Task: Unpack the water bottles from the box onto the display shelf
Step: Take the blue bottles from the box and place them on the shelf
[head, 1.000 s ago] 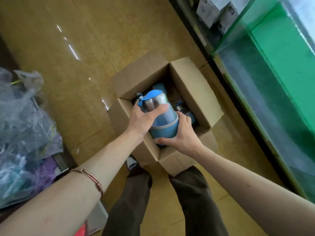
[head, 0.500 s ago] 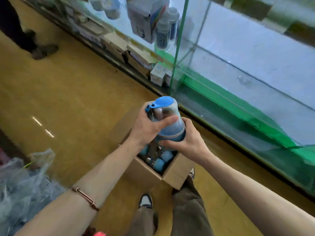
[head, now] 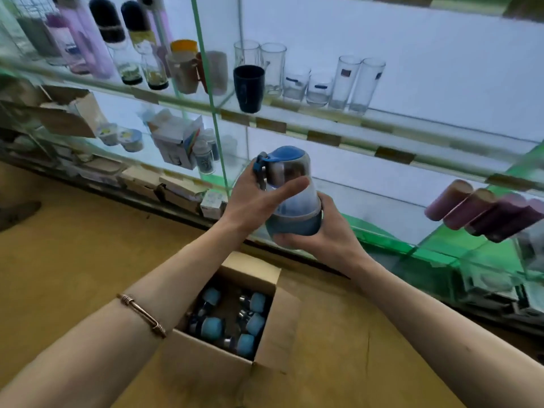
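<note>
A blue-capped water bottle [head: 290, 198] with a steel neck and blue base is held up in front of the glass display shelf [head: 368, 184]. My left hand [head: 256, 198] wraps its upper body, thumb across the front. Cupping its base from below and the right is my right hand [head: 321, 237]. Under my arms on the floor sits the open cardboard box [head: 206, 366], with several more blue-capped bottles [head: 232, 319] standing inside.
The upper glass shelf [head: 294, 119] carries drinking glasses [head: 344, 82], a dark cup [head: 248, 88] and tall bottles [head: 129, 42]. Purple tumblers [head: 482, 212] lie on the right. Small boxes and jars [head: 179, 142] fill the left compartment behind a green glass divider [head: 212, 107].
Both hands have lifted the bottle out of the box and up to the level of the shelf. The view has tilted up from the floor to the shelves.
</note>
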`<state>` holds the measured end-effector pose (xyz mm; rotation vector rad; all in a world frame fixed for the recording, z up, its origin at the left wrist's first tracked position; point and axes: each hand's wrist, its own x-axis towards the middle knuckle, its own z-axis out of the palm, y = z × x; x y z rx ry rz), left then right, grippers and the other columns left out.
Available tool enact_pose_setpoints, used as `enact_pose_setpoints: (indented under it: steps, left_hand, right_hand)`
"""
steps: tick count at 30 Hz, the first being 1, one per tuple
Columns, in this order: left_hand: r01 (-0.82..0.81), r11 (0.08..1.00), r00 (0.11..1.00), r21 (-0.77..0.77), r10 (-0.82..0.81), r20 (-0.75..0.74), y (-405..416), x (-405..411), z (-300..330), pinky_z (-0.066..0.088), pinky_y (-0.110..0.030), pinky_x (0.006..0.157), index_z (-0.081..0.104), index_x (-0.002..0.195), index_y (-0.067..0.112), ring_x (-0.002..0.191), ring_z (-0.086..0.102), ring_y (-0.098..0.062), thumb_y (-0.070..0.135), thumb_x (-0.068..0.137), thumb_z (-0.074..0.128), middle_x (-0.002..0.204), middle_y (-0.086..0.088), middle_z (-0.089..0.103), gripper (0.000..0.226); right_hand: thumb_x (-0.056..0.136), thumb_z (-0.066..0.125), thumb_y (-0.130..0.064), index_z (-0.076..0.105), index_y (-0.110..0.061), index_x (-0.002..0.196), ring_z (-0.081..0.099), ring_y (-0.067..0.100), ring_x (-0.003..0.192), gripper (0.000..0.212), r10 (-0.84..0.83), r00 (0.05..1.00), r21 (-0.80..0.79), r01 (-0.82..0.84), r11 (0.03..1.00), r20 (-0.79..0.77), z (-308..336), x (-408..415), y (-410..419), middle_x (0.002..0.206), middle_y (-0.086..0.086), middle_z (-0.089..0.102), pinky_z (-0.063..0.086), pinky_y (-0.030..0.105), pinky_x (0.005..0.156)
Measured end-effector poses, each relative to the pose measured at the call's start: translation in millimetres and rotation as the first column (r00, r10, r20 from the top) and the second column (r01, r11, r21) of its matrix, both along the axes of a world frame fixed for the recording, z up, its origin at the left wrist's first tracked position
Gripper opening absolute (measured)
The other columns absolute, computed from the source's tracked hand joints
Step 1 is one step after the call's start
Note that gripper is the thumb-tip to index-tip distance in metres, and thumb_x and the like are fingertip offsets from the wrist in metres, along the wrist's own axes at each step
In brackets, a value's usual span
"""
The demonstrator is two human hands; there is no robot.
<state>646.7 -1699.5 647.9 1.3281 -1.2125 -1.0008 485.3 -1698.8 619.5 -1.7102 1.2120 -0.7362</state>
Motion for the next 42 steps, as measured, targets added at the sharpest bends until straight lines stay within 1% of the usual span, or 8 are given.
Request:
enact_pose_setpoints:
  steps: [5, 8, 12, 16, 24, 31, 36, 42]
  left_hand:
    - [0.133, 0.987, 0.991, -0.086, -0.13, 0.033, -20, -73, 60, 0.05, -0.012, 0.078, 0.058, 0.116, 0.022, 0.094, 0.064, 0.004, 0.034, 0.079, 0.075, 0.105, 0.01, 0.068, 0.042]
    - [0.145, 0.977, 0.989, -0.157, -0.142, 0.025, -34, -122, 88, 0.049, -0.012, 0.079, 0.044, 0.128, 0.017, 0.095, 0.062, 0.006, 0.034, 0.08, 0.073, 0.109, 0.012, 0.063, 0.059]
    - [0.091, 0.962, 0.996, -0.256, -0.086, 0.03, -48, -186, 122, 0.047, -0.007, 0.073, 0.03, 0.129, 0.027, 0.093, 0.056, 0.011, 0.031, 0.08, 0.073, 0.111, 0.014, 0.054, 0.066]
    - [0.103, 0.935, 0.99, -0.339, -0.063, 0.128, -62, -239, 153, 0.048, -0.019, 0.075, 0.047, 0.118, 0.023, 0.087, 0.058, -0.003, 0.036, 0.079, 0.074, 0.103, 0.007, 0.06, 0.049]
    - [0.145, 0.922, 0.977, -0.36, -0.076, 0.197, -98, -309, 201, 0.047, -0.023, 0.049, 0.056, 0.115, 0.018, 0.064, 0.056, -0.009, 0.047, 0.082, 0.067, 0.095, 0.002, 0.066, 0.046]
    - [0.272, 0.884, 0.955, -0.38, -0.2, 0.219, -152, -345, 238, 0.048, -0.011, 0.067, 0.059, 0.114, 0.017, 0.08, 0.063, -0.001, 0.04, 0.083, 0.068, 0.098, 0.004, 0.068, 0.04]
    - [0.265, 0.853, 0.964, -0.449, -0.243, 0.109, -196, -377, 261, 0.051, -0.024, 0.076, 0.053, 0.119, 0.023, 0.094, 0.063, -0.009, 0.046, 0.081, 0.068, 0.11, 0.001, 0.065, 0.047]
    - [0.348, 0.831, 0.936, -0.435, -0.331, 0.116, -254, -387, 284, 0.053, -0.032, 0.086, 0.054, 0.112, 0.028, 0.095, 0.065, -0.012, 0.046, 0.074, 0.074, 0.108, 0.002, 0.065, 0.047]
  right_hand:
    - [0.059, 0.089, -0.036, 0.043, -0.033, 0.109, 0.059, 0.0, 0.092, 0.068, -0.105, 0.994, -0.123, 0.105, 0.987, 0.001, 61, -70, -7, 0.105, -0.014, 0.058, 0.052, 0.016, 0.07]
    - [0.06, 0.089, -0.031, 0.048, -0.035, 0.094, 0.059, -0.009, 0.081, 0.053, -0.166, 0.986, -0.178, 0.165, 0.97, 0.007, 94, -122, -14, 0.092, -0.019, 0.059, 0.048, 0.011, 0.062]
    - [0.059, 0.089, -0.037, 0.047, -0.03, 0.108, 0.06, 0.004, 0.087, 0.065, -0.214, 0.976, -0.244, 0.199, 0.949, -0.037, 134, -190, -26, 0.101, -0.015, 0.06, 0.052, 0.022, 0.067]
    - [0.065, 0.086, -0.033, 0.044, -0.027, 0.109, 0.054, 0.008, 0.064, 0.061, -0.218, 0.971, -0.291, 0.183, 0.939, -0.092, 168, -252, -32, 0.098, -0.009, 0.057, 0.036, 0.009, 0.036]
    - [0.058, 0.088, -0.036, 0.045, -0.03, 0.107, 0.052, -0.005, 0.085, 0.066, -0.325, 0.942, -0.398, 0.265, 0.878, -0.09, 201, -323, -63, 0.101, -0.015, 0.055, 0.04, 0.011, 0.059]
    - [0.058, 0.089, -0.033, 0.044, -0.03, 0.109, 0.055, 0.011, 0.097, 0.068, -0.384, 0.92, -0.439, 0.314, 0.842, -0.078, 228, -364, -107, 0.108, -0.008, 0.057, 0.051, 0.028, 0.077]
    - [0.061, 0.087, -0.035, 0.044, -0.028, 0.113, 0.053, 0.007, 0.092, 0.068, -0.459, 0.884, -0.511, 0.357, 0.782, -0.085, 255, -381, -145, 0.108, -0.009, 0.055, 0.043, 0.014, 0.065]
    - [0.061, 0.087, -0.037, 0.047, -0.025, 0.119, 0.055, 0.011, 0.098, 0.071, -0.527, 0.844, -0.55, 0.396, 0.735, -0.097, 277, -394, -195, 0.11, -0.008, 0.057, 0.044, 0.014, 0.068]
